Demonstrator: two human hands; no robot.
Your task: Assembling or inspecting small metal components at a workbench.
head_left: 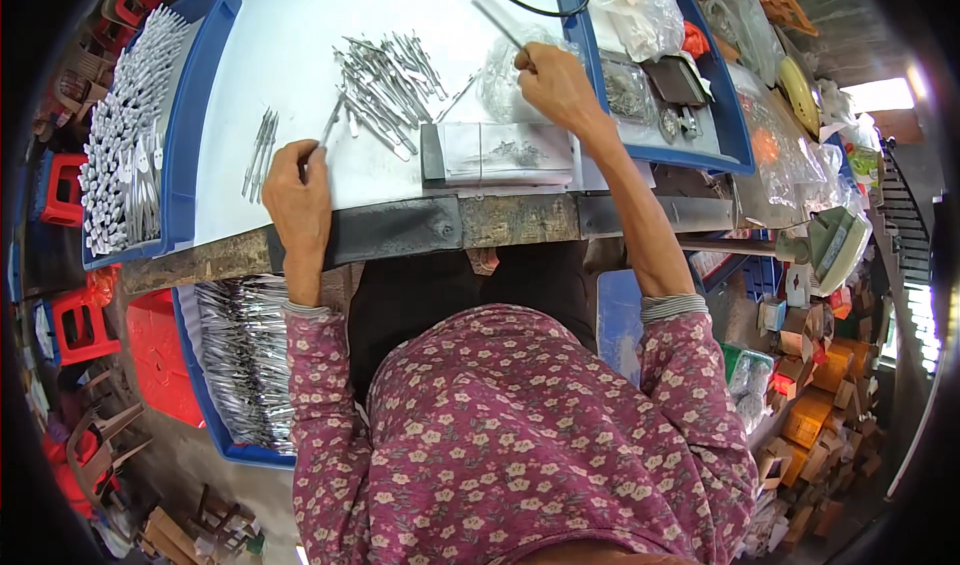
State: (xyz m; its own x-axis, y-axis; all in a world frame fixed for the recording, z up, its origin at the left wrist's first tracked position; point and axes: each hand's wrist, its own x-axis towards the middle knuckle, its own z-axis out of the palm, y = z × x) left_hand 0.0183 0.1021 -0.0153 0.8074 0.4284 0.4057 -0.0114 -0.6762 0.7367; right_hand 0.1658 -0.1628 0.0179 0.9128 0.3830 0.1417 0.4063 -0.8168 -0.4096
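Note:
My left hand (297,190) is closed over the near left part of the white work surface. It pinches a slim metal piece (332,117), which points up and away from the fingers. My right hand (556,83) grips a thin grey rod (497,23) that slants toward the far left; its exact kind is unclear. Between the hands lies a loose pile of slim metal pieces (385,85). A few more metal pieces (261,153) lie just left of my left hand. Below my right wrist sits a pale block (510,165) with dark smudges on top.
At the left, a blue tray (180,180) holds many white-ended metal pieces. Another blue tray (205,395) of metal pieces stands lower down. Clear plastic bags (500,80) lie beside my right hand. A blue bin (735,115) at the right holds bags and small parts. A black cable (520,7) curves at the back.

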